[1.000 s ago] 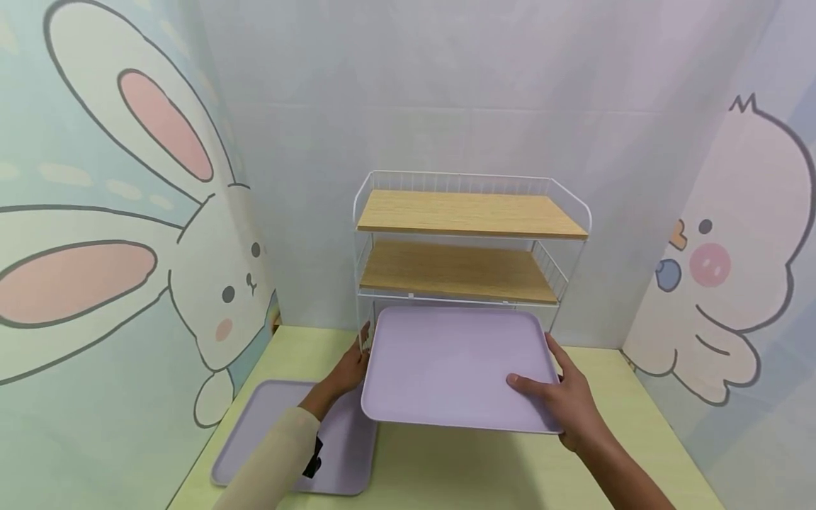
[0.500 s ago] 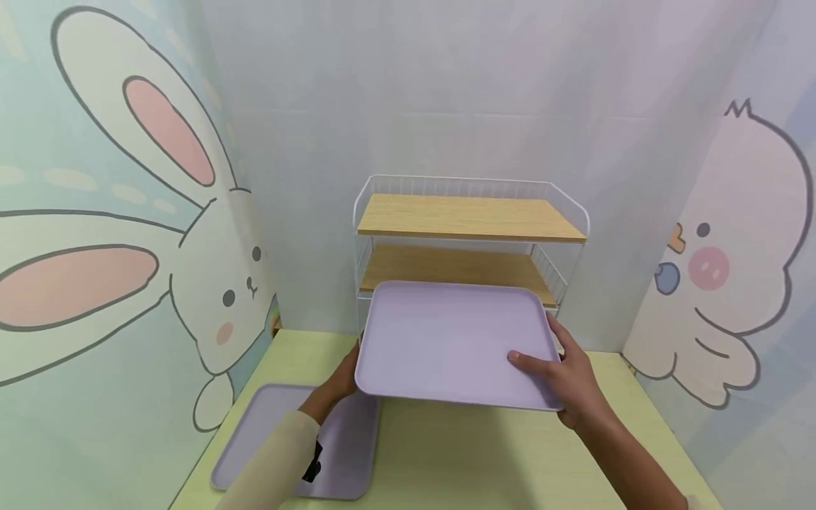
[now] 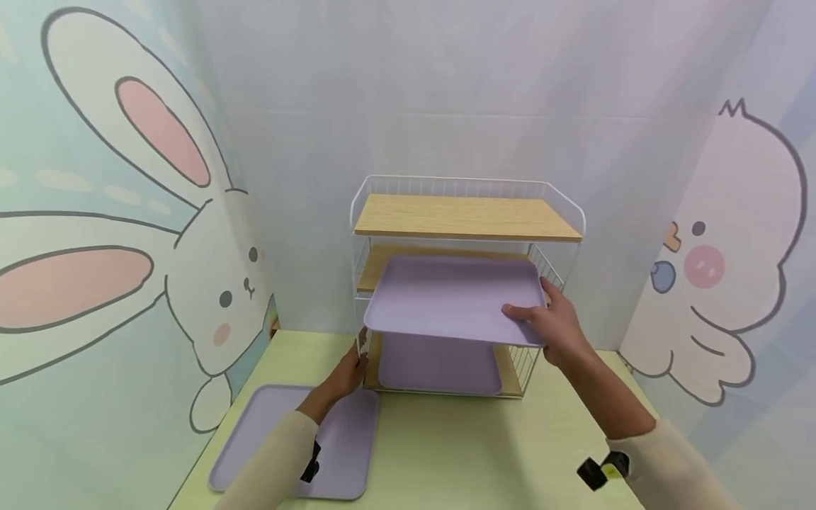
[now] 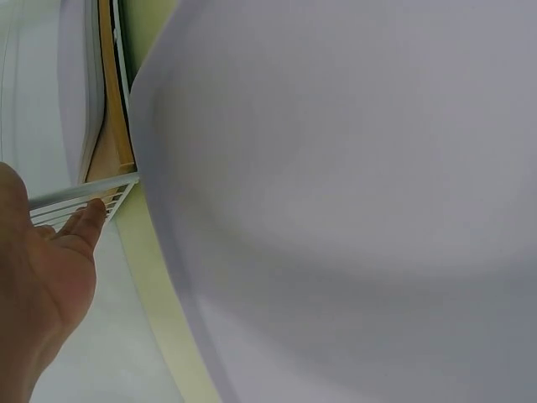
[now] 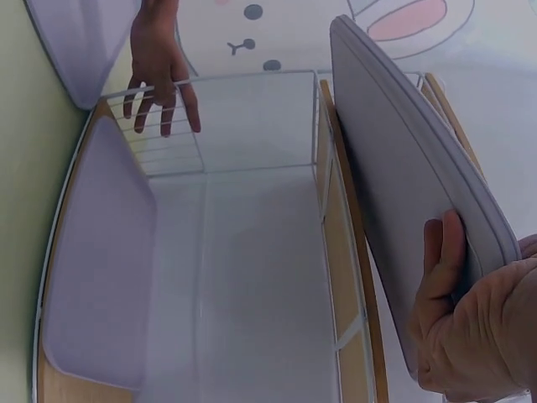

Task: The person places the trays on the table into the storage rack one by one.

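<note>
In the head view my right hand (image 3: 554,319) grips the right side of a lilac tray (image 3: 455,294), thumb on top. Its fingers (image 5: 445,260) press the underside in the right wrist view. The tray's far part lies over the rack's middle wooden board (image 3: 376,262); its near edge juts out in front. At the rack's left front post my left hand (image 3: 347,372) holds on, with the thumb by the post and fingers (image 4: 88,222) along the wire side. A second lilac tray (image 3: 440,365) lies on the bottom board of the white wire rack (image 3: 468,236).
A third lilac tray (image 3: 344,453) lies on the pale yellow table (image 3: 459,453), under my left forearm. The rack's top board (image 3: 468,216) has a wire rail around its back and sides. Cartoon-printed sheets (image 3: 459,85) stand behind and beside the table.
The held tray has risen from in front of the rack's lower opening and moved back over the middle board. The tray on the bottom board has come into sight. My left hand stays by the post.
</note>
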Demonstrator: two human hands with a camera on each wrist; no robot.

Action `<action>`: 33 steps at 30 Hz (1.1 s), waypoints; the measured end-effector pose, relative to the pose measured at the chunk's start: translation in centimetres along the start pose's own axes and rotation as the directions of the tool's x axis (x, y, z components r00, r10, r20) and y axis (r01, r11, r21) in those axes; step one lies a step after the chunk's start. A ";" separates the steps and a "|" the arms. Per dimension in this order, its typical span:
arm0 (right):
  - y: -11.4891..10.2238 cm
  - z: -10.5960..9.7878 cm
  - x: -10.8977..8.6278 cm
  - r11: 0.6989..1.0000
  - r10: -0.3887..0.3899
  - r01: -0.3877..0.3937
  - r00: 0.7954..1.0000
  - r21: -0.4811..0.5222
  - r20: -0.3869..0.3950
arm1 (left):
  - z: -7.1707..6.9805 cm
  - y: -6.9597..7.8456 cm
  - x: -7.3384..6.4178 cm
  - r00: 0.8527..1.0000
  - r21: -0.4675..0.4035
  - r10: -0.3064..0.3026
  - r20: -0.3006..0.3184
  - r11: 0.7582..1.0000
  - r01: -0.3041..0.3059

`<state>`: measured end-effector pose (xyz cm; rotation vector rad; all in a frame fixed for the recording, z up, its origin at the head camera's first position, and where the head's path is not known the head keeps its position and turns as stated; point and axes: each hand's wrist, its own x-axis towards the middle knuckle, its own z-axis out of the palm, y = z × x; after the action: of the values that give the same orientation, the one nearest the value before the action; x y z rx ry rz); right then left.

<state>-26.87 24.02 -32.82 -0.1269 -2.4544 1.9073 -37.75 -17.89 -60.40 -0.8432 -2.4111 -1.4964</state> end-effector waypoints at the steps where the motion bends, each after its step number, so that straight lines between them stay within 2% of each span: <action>1: -0.3 0.0 0.4 1.000 -0.003 0.003 1.000 -0.004 0.005 | 0.0 -0.2 0.0 1.000 -0.001 0.012 0.000 1.000 -0.012; 4: -1.1 -0.1 1.9 0.999 -0.005 0.005 1.000 -0.036 0.016 | 0.0 0.5 0.2 1.000 -0.012 -0.004 0.012 1.000 0.005; 6: -1.6 -0.1 2.9 0.997 -0.002 0.003 1.000 -0.073 0.014 | -0.2 3.1 0.2 0.995 -0.015 -0.097 0.026 0.995 0.098; 10: -2.3 0.1 5.2 0.996 0.013 -0.013 1.000 -0.091 -0.007 | -0.1 4.9 0.3 0.980 0.030 -0.196 0.028 0.980 0.195; 12: -2.6 0.2 6.2 0.995 0.008 -0.011 1.000 -0.099 -0.025 | 0.0 5.2 0.3 0.977 0.052 -0.213 0.017 0.976 0.212; 16: -2.6 0.3 7.7 0.991 -0.022 0.016 0.999 -0.130 -0.043 | 0.1 5.0 0.2 0.978 0.065 -0.207 0.012 0.977 0.205; 20: -2.4 0.1 8.4 0.976 -0.057 0.048 0.998 -0.212 -0.039 | 0.1 4.5 0.2 0.981 0.090 -0.194 0.008 0.977 0.192; 22: -2.2 -0.1 8.7 0.955 -0.069 0.055 0.997 -0.293 -0.039 | 0.1 4.4 0.2 0.981 0.086 -0.195 0.009 0.977 0.194; 27: -2.1 -0.3 8.9 0.879 -0.084 0.056 0.996 -0.474 -0.037 | 0.0 4.5 0.2 0.975 0.073 -0.218 0.032 0.974 0.216; 33: -1.7 -0.1 9.6 0.749 -0.100 0.093 0.995 -0.656 0.026 | -0.1 4.6 0.3 0.971 0.058 -0.234 0.051 0.971 0.231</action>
<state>-36.54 24.49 -31.41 -0.0187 -2.9319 0.9091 -35.42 -16.37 -56.67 -0.6189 -2.6572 -1.4969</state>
